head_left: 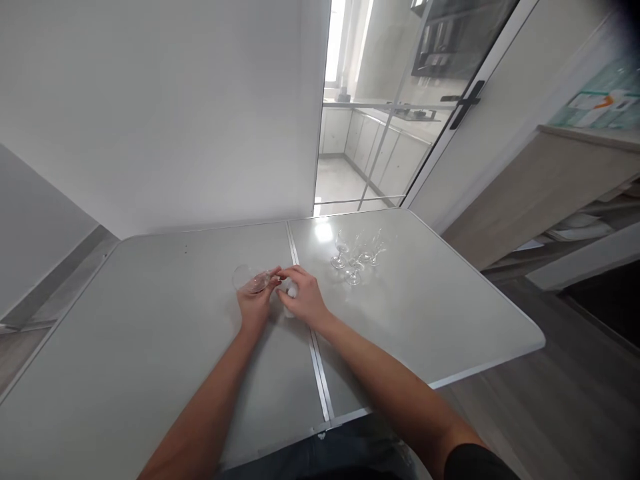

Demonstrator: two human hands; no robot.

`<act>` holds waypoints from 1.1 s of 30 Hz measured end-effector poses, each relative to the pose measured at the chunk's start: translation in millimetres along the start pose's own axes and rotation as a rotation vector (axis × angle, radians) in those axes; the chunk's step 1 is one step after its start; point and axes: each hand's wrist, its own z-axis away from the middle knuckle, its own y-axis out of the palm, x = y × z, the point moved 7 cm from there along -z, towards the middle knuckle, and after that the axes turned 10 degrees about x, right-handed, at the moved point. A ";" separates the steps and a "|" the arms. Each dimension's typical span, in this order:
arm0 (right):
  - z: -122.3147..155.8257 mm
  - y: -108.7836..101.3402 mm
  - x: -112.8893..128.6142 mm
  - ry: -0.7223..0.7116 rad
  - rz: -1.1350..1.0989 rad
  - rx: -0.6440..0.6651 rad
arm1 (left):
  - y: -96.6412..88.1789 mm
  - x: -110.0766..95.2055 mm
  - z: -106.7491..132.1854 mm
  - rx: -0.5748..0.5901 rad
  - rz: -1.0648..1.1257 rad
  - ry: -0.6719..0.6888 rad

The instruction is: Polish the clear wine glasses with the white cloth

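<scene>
Over the middle of the worktop, just left of the metal seam, a clear glass lies tilted on its side in the left hand. That hand's fingers are closed around the glass, its round outline showing beyond them; their exact grip is hard to make out through the transparent wall. The right hand meets it from the other side, thumb and forefinger bent round a small white wad and pinched on it, the fingertips close against those of the left hand. Whether the right fingers also touch the glass cannot be told. To the right, past the seam, a cluster of clear stemmed glasses stands near the worktop's far edge, beside a bright reflection. Beyond that edge are a white wall and a glazed door with a black handle.
</scene>
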 end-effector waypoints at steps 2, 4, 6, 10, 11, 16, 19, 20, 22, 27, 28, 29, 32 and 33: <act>1.7 3.4 -0.9 0.003 0.149 0.016 | 3.2 0.4 -1.9 0.053 0.001 -0.018; 3.2 3.7 -5.9 0.053 0.314 -0.012 | 7.8 -0.7 -2.5 0.102 -0.025 -0.022; 3.8 3.8 -11.9 0.106 0.464 -0.036 | 12.8 -2.8 -1.5 0.146 -0.045 -0.013; 1.3 7.0 -18.1 0.107 0.679 -0.030 | 18.4 -6.2 0.9 0.234 -0.089 0.005; -0.2 7.8 -18.1 0.085 0.712 -0.020 | 18.4 -6.4 1.0 0.251 -0.106 0.007; -8.5 -0.8 -6.3 -0.007 0.802 0.008 | 16.2 -11.4 -0.3 0.282 -0.067 0.098; 1.8 -22.1 15.3 -0.051 0.776 -0.089 | 17.4 -15.4 -0.8 0.331 0.050 0.180; 10.7 -32.0 22.8 -0.062 0.741 -0.135 | 15.7 -16.4 -1.5 0.321 0.095 0.206; 36.2 -57.0 32.8 -0.063 0.632 -0.237 | 9.3 -17.1 -3.0 0.267 0.168 0.249; 115.8 -148.8 1.9 0.238 0.405 -0.613 | 11.8 -4.1 -3.6 0.342 0.045 0.119; 122.5 -162.4 -12.7 0.316 0.400 -0.576 | 14.4 -1.5 -2.8 0.379 -0.010 0.091; 126.5 -175.2 -27.4 0.376 0.398 -0.538 | 16.7 0.2 -1.9 0.410 -0.058 0.077; 124.6 -206.1 -69.7 0.512 0.426 -0.441 | 21.9 2.8 -0.4 0.476 -0.141 0.067; 120.6 -213.2 -81.3 0.541 0.448 -0.416 | 22.6 3.4 -0.4 0.485 -0.157 0.064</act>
